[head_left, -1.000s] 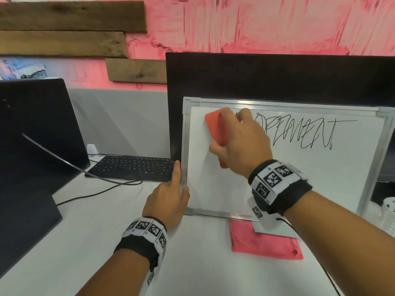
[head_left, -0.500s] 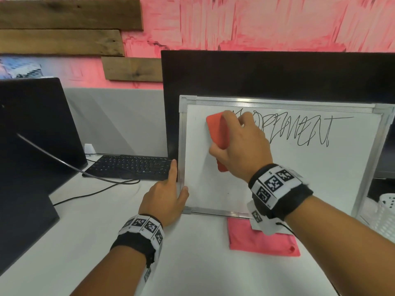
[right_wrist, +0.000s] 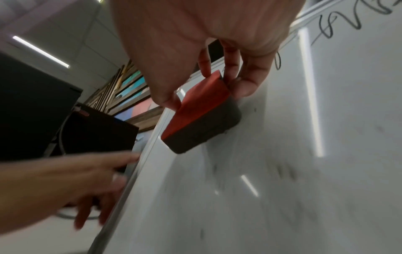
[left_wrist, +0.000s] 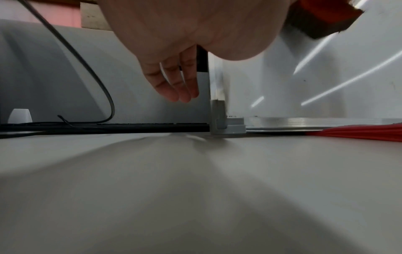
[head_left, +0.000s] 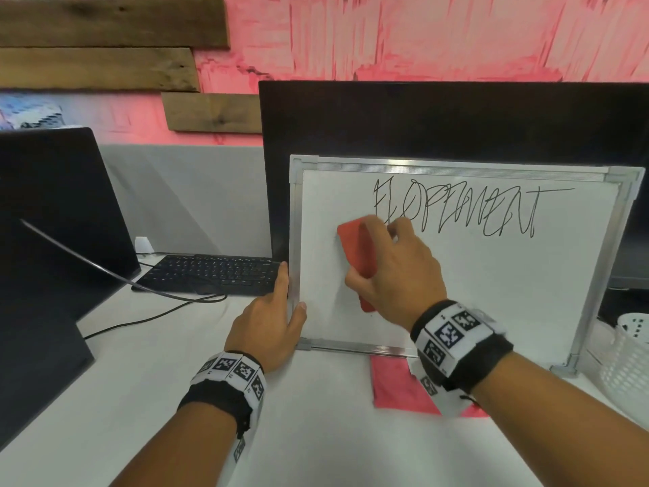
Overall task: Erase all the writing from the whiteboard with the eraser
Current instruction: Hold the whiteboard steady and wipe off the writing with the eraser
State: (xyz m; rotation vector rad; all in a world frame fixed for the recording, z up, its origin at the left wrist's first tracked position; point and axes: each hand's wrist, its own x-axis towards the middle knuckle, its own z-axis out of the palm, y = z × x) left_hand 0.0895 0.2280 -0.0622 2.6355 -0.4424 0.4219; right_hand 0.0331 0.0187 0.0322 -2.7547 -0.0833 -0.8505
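Observation:
A metal-framed whiteboard (head_left: 491, 293) stands upright on the desk, leaning on a dark monitor. Black scrawled writing (head_left: 456, 212) runs along its upper part; the left part is wiped. My right hand (head_left: 393, 261) grips a red eraser with a dark felt face (head_left: 356, 251) (right_wrist: 202, 118) and presses it on the board, just below the writing's left end. My left hand (head_left: 270, 321) holds the board's left frame near the bottom corner, thumb on the front, fingers (left_wrist: 174, 82) behind the frame (left_wrist: 215, 86).
A red cloth (head_left: 397, 384) lies on the desk under the board's lower edge. A black keyboard (head_left: 210, 274) and cables sit to the left, beside a dark monitor (head_left: 52, 212). A white perforated basket (head_left: 628, 356) stands at the right.
My right hand has moved the eraser down from the board's top left, uncovering the first strokes of the remaining writing. The left hand has kept its hold on the frame.

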